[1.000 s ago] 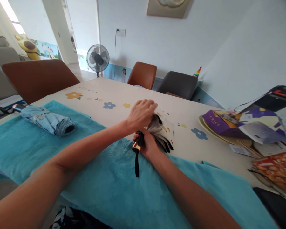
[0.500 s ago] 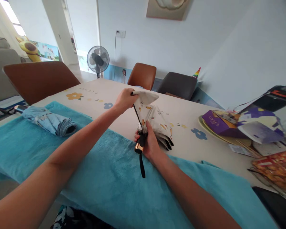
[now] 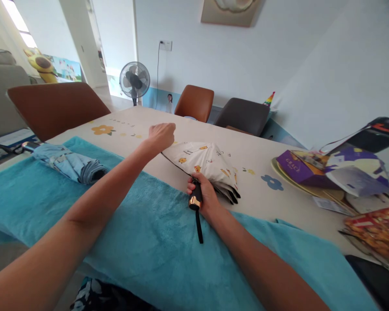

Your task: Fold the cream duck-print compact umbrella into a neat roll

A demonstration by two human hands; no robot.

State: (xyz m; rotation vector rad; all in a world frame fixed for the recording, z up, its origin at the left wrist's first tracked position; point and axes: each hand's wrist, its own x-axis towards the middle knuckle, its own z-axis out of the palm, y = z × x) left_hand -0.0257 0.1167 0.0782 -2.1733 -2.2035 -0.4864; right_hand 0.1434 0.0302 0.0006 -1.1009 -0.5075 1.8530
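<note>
A pale table (image 3: 256, 155) with printed flowers fills the middle, a turquoise towel (image 3: 168, 233) along its near side and a fan (image 3: 134, 80) standing beyond its far end. The white umbrella (image 3: 210, 162) lies over the table's middle, its long axis running roughly near to far: handle (image 3: 195, 196) toward the person, canopy beyond. The right hand (image 3: 205, 194) is nearer, its fingers wrapped around the handle's upper part. Farther and to the left, the left hand (image 3: 162, 136) is curled closed on the canopy's left edge, drawing one panel taut; its fingertips are hidden.
</note>
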